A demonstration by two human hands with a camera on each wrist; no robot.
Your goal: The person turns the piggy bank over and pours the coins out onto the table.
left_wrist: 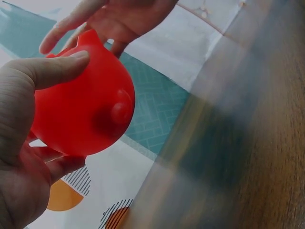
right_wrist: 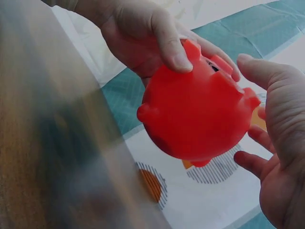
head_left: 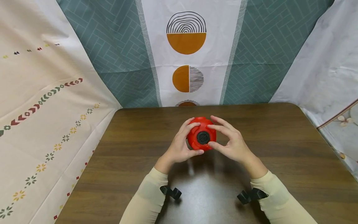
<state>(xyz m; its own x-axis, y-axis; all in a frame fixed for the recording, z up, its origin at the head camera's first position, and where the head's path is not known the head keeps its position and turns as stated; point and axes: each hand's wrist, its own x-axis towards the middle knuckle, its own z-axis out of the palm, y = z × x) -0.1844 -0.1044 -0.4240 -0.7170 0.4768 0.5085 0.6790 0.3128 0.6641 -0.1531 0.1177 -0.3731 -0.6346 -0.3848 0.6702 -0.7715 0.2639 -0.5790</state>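
A round red piggy bank [head_left: 193, 138] is held above the table, its underside with a round black plug [head_left: 203, 137] turned up toward the head view. Stubby feet stand out around the plug. My left hand [head_left: 179, 147] grips it from the left; in the left wrist view the thumb [left_wrist: 62, 70] presses on the red surface and the fingers reach behind. On the other side, my right hand [head_left: 236, 146] is spread around the bank. The right wrist view shows its thumb [right_wrist: 264, 71] and fingertips slightly apart from the red plastic.
Below is a brown wooden table [head_left: 134, 174] with a bright reflection near its front. A teal and white patterned cloth [head_left: 190, 59] hangs behind the far edge. Patterned cream cloth [head_left: 56, 124] hangs on the left, pale cloth [head_left: 316, 68] on the right. Black straps sit on both wrists.
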